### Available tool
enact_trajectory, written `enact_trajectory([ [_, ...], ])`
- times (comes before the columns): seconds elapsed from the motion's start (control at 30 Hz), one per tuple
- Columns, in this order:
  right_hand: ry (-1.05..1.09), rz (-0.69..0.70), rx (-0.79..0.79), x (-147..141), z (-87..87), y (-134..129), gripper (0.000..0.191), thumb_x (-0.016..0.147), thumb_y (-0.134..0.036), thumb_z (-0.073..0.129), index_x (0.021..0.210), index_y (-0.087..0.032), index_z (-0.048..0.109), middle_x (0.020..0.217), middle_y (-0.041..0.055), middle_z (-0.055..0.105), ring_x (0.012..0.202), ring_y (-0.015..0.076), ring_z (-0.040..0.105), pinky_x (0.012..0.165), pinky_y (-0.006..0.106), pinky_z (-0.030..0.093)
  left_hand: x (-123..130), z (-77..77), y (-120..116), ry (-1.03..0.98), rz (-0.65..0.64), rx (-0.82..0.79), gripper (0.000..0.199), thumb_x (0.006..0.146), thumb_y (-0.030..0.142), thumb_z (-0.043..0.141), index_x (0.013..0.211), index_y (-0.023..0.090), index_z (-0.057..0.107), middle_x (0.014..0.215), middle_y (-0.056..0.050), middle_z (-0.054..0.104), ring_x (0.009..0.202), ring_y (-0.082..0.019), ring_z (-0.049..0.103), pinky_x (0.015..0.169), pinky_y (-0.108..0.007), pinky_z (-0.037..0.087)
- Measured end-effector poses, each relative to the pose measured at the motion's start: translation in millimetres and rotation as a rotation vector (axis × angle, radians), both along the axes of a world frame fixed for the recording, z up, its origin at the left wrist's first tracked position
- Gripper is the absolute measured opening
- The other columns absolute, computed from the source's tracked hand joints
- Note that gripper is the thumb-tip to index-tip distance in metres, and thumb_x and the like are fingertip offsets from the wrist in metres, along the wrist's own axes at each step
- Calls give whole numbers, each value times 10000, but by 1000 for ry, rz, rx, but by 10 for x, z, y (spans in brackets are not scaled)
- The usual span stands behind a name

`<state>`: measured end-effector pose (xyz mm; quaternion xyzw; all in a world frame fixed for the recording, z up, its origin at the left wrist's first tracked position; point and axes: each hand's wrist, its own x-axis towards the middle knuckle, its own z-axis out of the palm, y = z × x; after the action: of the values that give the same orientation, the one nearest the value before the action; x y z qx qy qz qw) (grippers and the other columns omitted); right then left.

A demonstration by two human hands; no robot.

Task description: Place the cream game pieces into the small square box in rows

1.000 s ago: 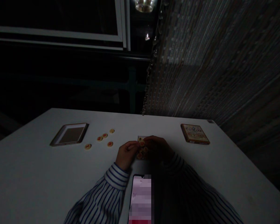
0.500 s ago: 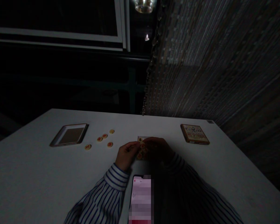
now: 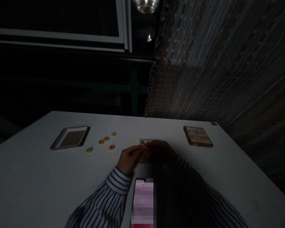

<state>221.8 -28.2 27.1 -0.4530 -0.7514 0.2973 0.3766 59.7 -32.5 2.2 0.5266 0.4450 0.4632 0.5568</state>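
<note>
My left hand [image 3: 129, 158] is closed, its fingertips pinched together over a small shallow box [image 3: 154, 140]. A pale round Chinese chess piece [image 3: 144, 145] seems to sit at those fingertips, though the dim light blurs it. From the other side my right hand [image 3: 162, 152] reaches over the same box, fingers bent in and meeting the left fingertips; deep shadow hides what they grip. Other Chinese chess pieces [image 3: 142, 159] lie in rows inside the box, partly covered by both hands.
Left of the hands, several loose pieces [image 3: 111, 147] with red characters lie on the white table [image 3: 49, 177]. Beyond them is an open box tray [image 3: 72, 138]. A printed box [image 3: 199, 136] lies at right. Nearest me is a lit phone [image 3: 142, 202]. A bead curtain [image 3: 192, 63] hangs behind.
My fingertips have come together, and the right fingers have shifted slightly left, covering more of the pieces in the box. The loose pieces have stayed put.
</note>
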Motion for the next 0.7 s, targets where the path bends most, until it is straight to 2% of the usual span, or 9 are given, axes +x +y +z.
enact_trajectory([
  [0.23,106,9,-33,-7,-7,-7,211,696,-323,554,809,-163,632,799,61,649,744,161,593,669,275,465,-15,-16,9,34,19,21,302,624,357,602,815,128,646,797,-77,667,762,-189,597,725,-300,456],
  [0.7,138,-17,-43,3,-30,6,206,693,-309,553,827,-160,605,812,63,642,748,157,586,679,281,465,7,38,-3,-172,32,-147,279,585,316,651,782,121,614,735,-57,671,703,-161,607,674,-258,468],
])
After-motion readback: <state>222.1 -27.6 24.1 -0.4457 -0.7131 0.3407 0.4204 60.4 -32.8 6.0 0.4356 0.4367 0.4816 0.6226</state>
